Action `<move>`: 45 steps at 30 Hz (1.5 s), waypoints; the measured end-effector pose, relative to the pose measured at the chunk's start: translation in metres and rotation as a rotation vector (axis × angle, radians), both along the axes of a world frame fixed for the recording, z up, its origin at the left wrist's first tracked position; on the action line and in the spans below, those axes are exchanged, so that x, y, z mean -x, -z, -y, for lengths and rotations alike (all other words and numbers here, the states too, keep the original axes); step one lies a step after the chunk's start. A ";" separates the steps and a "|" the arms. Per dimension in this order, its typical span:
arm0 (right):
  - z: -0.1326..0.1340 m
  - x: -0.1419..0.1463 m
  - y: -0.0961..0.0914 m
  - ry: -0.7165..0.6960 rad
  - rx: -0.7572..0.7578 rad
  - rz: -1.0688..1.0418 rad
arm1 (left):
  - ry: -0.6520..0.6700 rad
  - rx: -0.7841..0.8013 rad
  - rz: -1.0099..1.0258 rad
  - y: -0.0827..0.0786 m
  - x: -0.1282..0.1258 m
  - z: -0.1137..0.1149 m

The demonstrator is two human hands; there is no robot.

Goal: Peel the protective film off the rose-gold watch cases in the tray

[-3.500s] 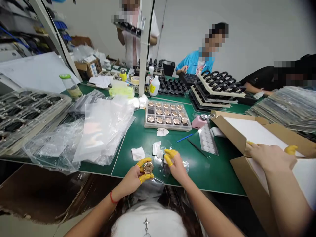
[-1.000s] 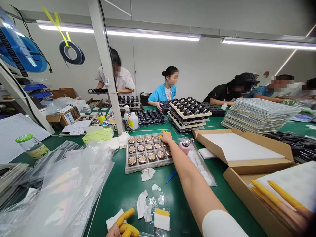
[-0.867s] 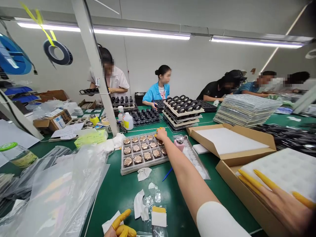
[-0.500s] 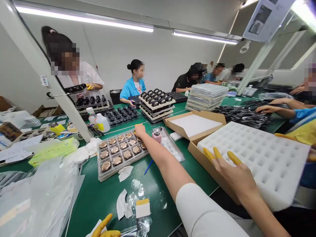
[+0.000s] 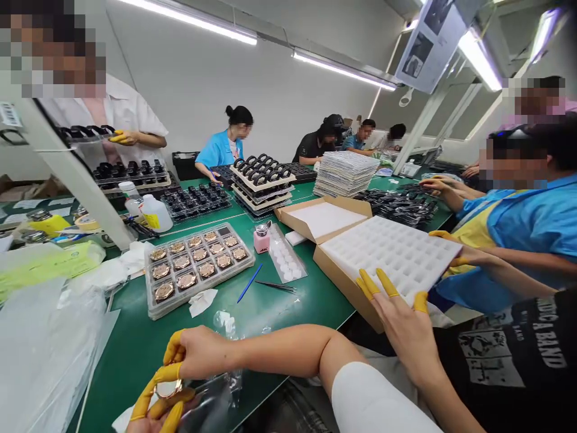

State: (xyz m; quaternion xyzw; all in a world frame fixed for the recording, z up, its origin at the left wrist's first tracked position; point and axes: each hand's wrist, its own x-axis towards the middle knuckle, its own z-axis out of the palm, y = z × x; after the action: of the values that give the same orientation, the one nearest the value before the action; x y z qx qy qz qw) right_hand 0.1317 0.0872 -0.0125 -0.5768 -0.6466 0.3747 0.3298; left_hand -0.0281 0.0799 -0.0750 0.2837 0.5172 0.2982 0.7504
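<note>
My left hand (image 5: pixel 151 406), in yellow finger cots at the bottom left edge, pinches a round gold watch case (image 5: pixel 167 388). My right hand (image 5: pixel 198 353) lies just above it with its fingers curled inward toward the case; what they grip is hidden. A clear plastic bag (image 5: pixel 211 394) lies crumpled under both hands. Further back on the green table (image 5: pixel 135 337) sits a clear tray of gold watch cases (image 5: pixel 198 264).
A co-worker's hand (image 5: pixel 401 316) in yellow cots rests on a white foam tray (image 5: pixel 392 252) over a cardboard box (image 5: pixel 333 273). Pink bottle (image 5: pixel 261 238), blue pen (image 5: pixel 247 282), tweezers (image 5: pixel 279 286), heaped plastic bags (image 5: pixel 40 349), a slanted post (image 5: pixel 76 174). Several people work around the table.
My right hand has pulled back from the far corner of the watch-case tray to my left hand. The view has swung right. The co-worker's hand stays on the foam tray.
</note>
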 end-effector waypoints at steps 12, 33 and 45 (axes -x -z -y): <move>0.013 0.017 0.009 -0.128 -0.064 0.136 | 0.038 -0.361 0.147 -0.029 0.048 0.077; 0.051 0.048 0.005 -0.365 -0.623 0.280 | 0.194 -0.556 -0.021 -0.040 0.058 0.056; 0.043 0.038 0.018 -0.267 -0.503 0.285 | 0.163 -0.484 0.029 -0.036 0.047 0.055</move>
State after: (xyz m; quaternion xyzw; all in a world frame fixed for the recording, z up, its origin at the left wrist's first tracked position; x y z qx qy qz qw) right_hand 0.0940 0.0438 -0.0302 -0.4339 -0.8287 0.1584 0.3162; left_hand -0.0747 0.0253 -0.0386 0.4915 0.3953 0.3557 0.6897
